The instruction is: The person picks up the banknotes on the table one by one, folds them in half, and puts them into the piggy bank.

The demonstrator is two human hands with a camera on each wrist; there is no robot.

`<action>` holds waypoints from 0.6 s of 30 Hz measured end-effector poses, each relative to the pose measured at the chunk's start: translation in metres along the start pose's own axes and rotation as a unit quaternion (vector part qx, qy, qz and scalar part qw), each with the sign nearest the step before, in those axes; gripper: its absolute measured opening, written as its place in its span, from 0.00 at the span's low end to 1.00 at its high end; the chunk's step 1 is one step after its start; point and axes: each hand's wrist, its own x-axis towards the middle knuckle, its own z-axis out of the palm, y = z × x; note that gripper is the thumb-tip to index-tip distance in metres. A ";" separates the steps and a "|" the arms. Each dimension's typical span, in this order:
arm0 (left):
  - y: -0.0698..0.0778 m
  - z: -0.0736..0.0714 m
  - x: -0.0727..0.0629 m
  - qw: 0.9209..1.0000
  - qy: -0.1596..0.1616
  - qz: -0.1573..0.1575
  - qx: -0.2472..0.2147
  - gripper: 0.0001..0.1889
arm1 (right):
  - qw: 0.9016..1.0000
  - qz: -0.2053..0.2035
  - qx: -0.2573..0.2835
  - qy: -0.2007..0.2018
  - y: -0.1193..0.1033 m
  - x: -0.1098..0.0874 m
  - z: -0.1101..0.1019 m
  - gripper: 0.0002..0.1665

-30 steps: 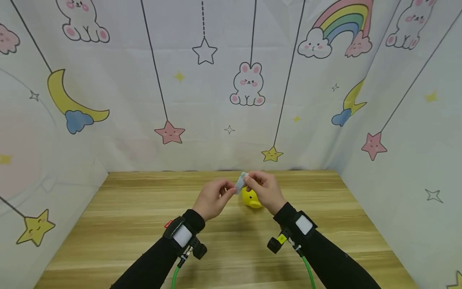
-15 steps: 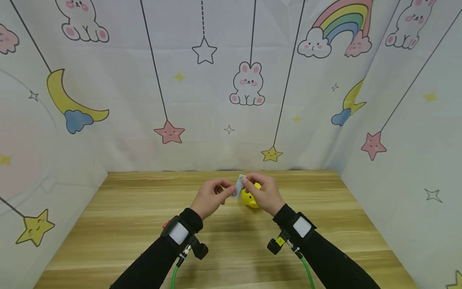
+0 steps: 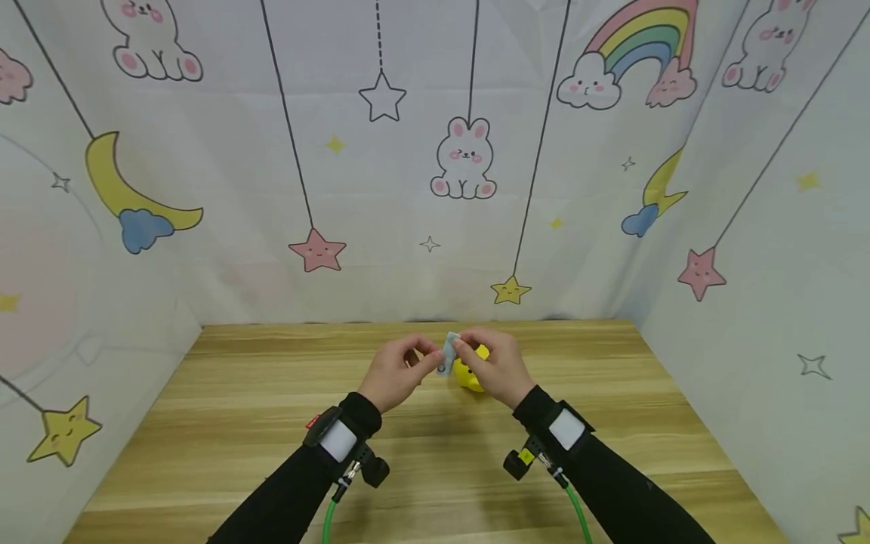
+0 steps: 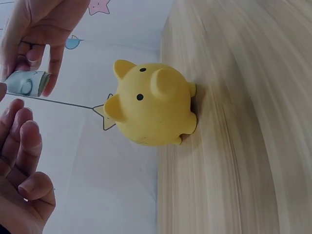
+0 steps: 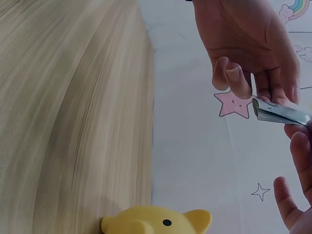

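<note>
A small folded banknote [image 3: 446,357], pale blue-green, is held up above the table between the two hands. My left hand [image 3: 397,372] pinches its lower left end between thumb and fingers. My right hand [image 3: 501,368] grips the upper right end the same way. In the left wrist view the folded banknote [image 4: 28,83] shows a curled, layered end; in the right wrist view its layers [image 5: 280,113] stand slightly apart. A yellow piggy bank [image 4: 156,105] stands upright on the table, apart from both hands and partly hidden behind the right hand in the head view.
The wood-grain table [image 3: 272,461] meets a white cloth backdrop [image 3: 238,174] printed with stars, moons and rabbits at its back and sides. Both wrists wear black straps with small cameras [image 3: 374,472], and green cables trail from them toward the near edge.
The banknote has moved slightly down and left, and stands more upright than a second ago. Both hands keep hold of it, and the right hand has dropped a little. The piggy bank stays put.
</note>
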 end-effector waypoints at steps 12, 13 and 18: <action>0.005 -0.002 0.002 0.998 0.041 0.034 0.019 0.05 | 0.999 -0.037 -0.035 -0.013 0.000 0.000 0.002 0.04; 0.005 -0.002 0.002 0.998 0.039 0.037 0.019 0.04 | 0.998 -0.039 -0.037 -0.013 0.000 0.000 0.002 0.04; 0.006 -0.002 0.002 0.998 0.018 0.057 0.018 0.03 | 0.998 -0.047 -0.045 -0.014 -0.001 0.001 0.003 0.05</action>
